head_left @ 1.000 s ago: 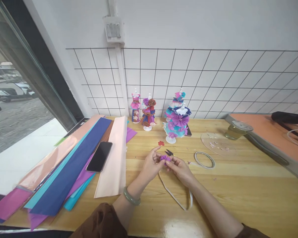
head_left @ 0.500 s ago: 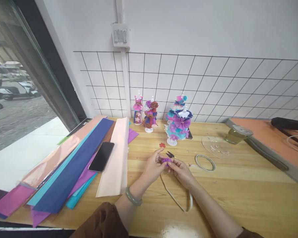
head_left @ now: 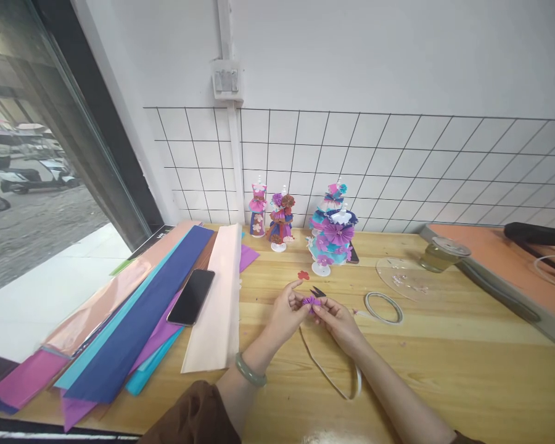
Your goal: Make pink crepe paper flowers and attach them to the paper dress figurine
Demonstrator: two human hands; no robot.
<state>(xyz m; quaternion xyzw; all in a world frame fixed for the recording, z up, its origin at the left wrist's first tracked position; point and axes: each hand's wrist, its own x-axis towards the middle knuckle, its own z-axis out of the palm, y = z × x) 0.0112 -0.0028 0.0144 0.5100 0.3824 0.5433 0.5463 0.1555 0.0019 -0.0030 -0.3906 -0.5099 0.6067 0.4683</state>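
Between my two hands is a small purple piece of pleated paper (head_left: 311, 302), fanned out in folds. My left hand (head_left: 287, 310) pinches its left side, with the index finger stretched forward. On its right side, the thumb and fingers of my right hand (head_left: 337, 319) are closed. Dark-bladed snips (head_left: 317, 291) lie on the table just beyond my fingers, partly hidden by them. A red paper flower (head_left: 303, 275) rests a little farther off. Below my hands, a loop of narrow pale strip (head_left: 332, 383) hangs or lies on the wood; its upper end is hidden.
Folded coloured paper (head_left: 141, 314) and a black phone (head_left: 192, 296) cover the left side. Several miniature dress forms (head_left: 338, 231) in paper stand by the wall. To the right are a tape roll (head_left: 383, 308), a clear dish (head_left: 411, 283) and a lidded cup (head_left: 443, 254).
The pleated purple paper looks slightly more spread between my fingers. My hands hold nearly the same place, and the whole view has shifted slightly.
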